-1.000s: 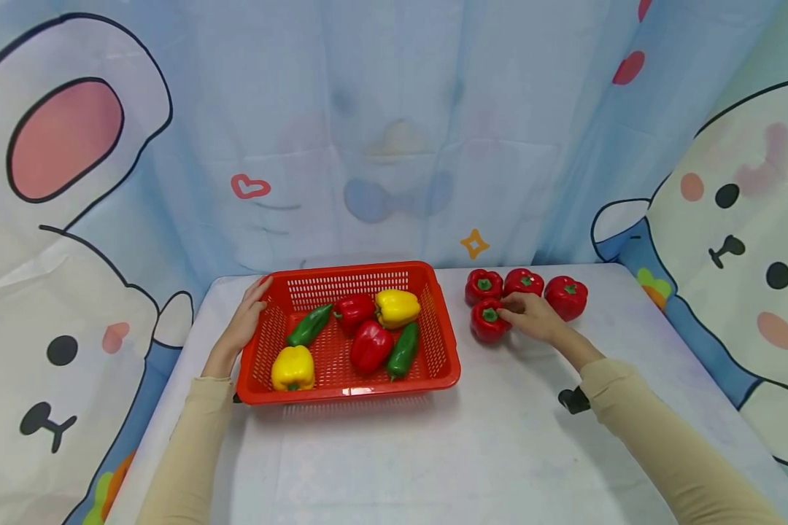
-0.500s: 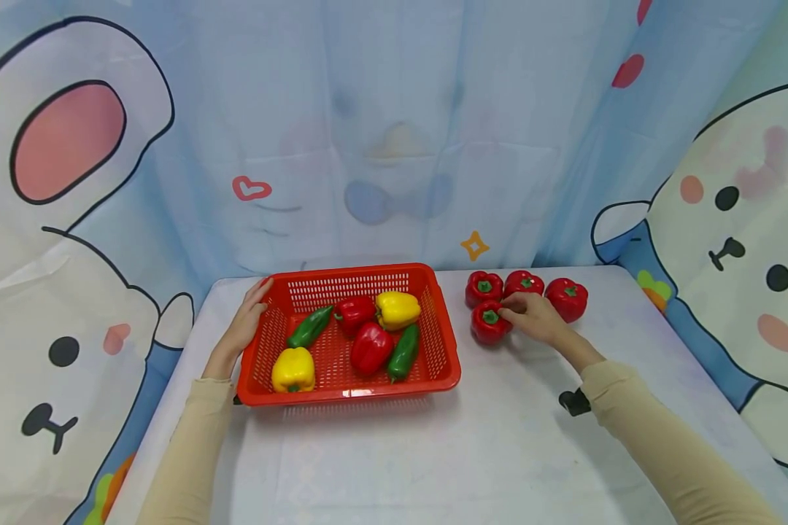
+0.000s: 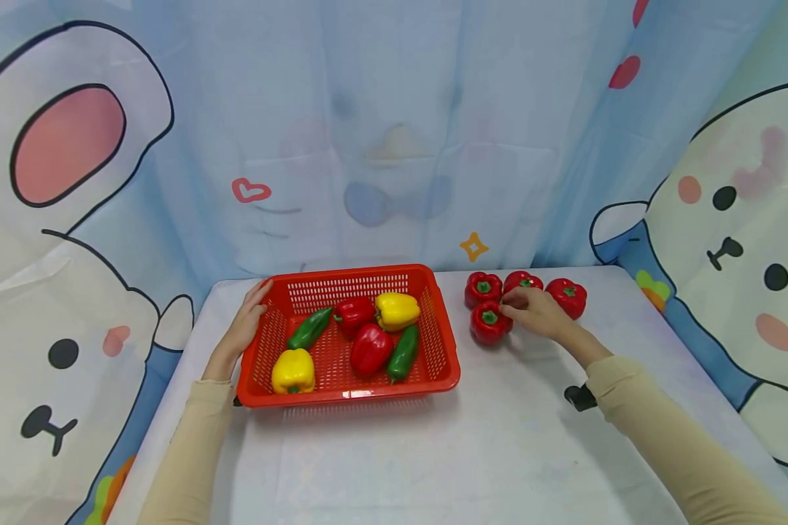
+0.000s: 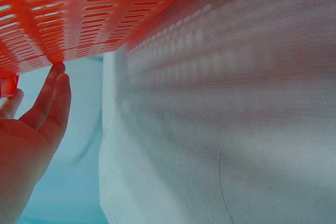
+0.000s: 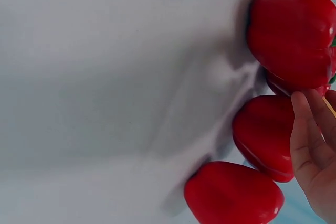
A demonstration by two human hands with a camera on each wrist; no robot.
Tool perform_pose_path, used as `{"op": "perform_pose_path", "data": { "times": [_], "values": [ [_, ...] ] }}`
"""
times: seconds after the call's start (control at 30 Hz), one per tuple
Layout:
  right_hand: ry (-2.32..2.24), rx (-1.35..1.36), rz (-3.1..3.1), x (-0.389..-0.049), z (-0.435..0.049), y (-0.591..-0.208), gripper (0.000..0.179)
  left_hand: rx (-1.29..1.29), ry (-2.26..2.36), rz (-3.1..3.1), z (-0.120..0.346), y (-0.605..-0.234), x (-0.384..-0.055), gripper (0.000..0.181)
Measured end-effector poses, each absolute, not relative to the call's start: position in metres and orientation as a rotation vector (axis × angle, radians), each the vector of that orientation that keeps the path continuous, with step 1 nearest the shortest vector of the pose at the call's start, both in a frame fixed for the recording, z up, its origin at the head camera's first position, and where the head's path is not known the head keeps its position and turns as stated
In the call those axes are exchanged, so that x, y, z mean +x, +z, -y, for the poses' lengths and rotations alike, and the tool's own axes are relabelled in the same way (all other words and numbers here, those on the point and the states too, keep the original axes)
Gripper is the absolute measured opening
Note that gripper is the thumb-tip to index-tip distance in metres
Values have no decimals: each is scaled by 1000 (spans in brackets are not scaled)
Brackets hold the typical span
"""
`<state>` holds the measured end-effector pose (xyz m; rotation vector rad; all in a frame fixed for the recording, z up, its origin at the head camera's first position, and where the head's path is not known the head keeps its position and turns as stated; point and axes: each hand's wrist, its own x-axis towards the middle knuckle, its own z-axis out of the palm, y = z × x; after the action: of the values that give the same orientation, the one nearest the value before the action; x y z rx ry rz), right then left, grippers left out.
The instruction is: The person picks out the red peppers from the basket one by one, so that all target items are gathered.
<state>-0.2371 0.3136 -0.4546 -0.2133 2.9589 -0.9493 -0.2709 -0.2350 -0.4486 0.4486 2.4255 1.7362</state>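
Note:
My left hand [image 3: 243, 324] rests along the left side of a red perforated plastic basket [image 3: 348, 397]. In the left wrist view its fingers [image 4: 58, 100] stretch up to the basket's slotted wall. Inside lie two yellow bell peppers, two red ones and two long green peppers, such as the green pepper [image 3: 403, 354]. My right hand [image 3: 532, 313] reaches over the table to the right, fingertips against the right side of the front red bell pepper [image 3: 486, 326]. Seen from the right wrist, its fingers [image 5: 302, 129] are nearly straight, touching that pepper's lower side.
Around the right hand stand more red bell peppers: a back-left pepper [image 3: 482, 286], a middle pepper [image 3: 522, 280] partly behind the hand, and a right-hand pepper [image 3: 568, 297]. A white cloth covers the table [image 3: 368, 467]. A printed curtain [image 3: 394, 131] hangs behind its back edge.
The right forearm has shifted very slightly to the right. Both hands keep their places at the basket and the front red bell pepper.

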Motion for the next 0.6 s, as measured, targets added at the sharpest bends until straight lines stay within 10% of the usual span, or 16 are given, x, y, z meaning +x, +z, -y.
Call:
{"op": "perform_pose_path", "data": {
  "times": [0.6],
  "values": [
    [-979, -256, -2944, -236, -299, -434, 50, 475, 1740, -2422, 235, -449, -271, 52]
  ]
}}
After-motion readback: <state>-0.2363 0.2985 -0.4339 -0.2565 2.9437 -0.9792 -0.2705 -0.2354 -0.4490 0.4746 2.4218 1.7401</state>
